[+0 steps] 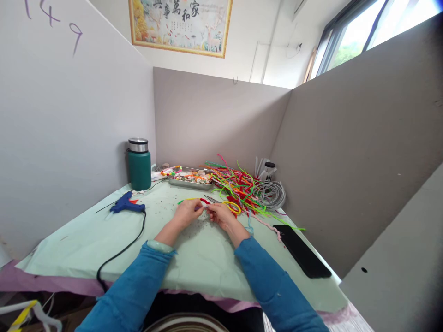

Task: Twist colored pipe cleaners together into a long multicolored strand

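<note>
My left hand point(186, 215) and my right hand point(222, 216) meet above the middle of the table, fingertips pinched close together. Between them is a fuzzy pipe cleaner point(205, 201) with green, yellow, red and purple stretches. Its green and yellow part shows behind my left hand, and a purple bit appears at the fingertips. The fingers hide much of the piece, so its shape where they meet is unclear. Just beyond my right hand lie scissors point(235, 207) with yellow handles, their blades pointing left.
Loose coloured pipe cleaners point(238, 184) are heaped at the back right beside a grey wire coil point(273, 194). A metal tray point(190, 184) holds small pieces. Leftward are a blue glue gun point(126, 203) with its cord and a green bottle point(139, 169). A black phone-like slab point(302, 252) lies right.
</note>
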### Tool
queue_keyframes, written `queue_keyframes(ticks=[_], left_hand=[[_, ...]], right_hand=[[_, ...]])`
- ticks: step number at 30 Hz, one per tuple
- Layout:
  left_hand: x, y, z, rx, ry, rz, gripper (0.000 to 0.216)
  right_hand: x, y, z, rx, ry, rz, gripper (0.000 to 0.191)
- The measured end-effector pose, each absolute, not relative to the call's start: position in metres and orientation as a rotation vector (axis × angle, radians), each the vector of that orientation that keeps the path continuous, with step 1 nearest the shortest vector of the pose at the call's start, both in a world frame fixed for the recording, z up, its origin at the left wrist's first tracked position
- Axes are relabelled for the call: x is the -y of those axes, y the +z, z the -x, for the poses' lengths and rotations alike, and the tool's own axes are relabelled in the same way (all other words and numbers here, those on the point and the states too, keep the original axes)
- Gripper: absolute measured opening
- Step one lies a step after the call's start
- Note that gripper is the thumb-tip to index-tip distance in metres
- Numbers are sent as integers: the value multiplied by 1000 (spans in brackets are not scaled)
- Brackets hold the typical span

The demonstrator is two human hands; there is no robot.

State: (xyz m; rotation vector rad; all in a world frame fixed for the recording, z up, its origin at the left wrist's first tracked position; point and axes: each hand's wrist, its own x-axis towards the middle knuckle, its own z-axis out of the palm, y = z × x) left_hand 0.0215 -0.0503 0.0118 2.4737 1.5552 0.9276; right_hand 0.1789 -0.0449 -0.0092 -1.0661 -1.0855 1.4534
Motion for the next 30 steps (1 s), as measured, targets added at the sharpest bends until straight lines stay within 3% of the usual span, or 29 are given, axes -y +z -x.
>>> queue_keyframes(ticks=[10,18,30], left_hand=[[55,13,-23,-1541,839,-2610,19],[57,8,-27,-1552,743,-2636,20],[47,8,-23,-1280,805,-2298,27]], right_hand=[[46,-4,-181,1108,1437,1164,11],[48,-13,-171,1707,235,1241,13],[54,-8,-174,1774,43,1139,16]])
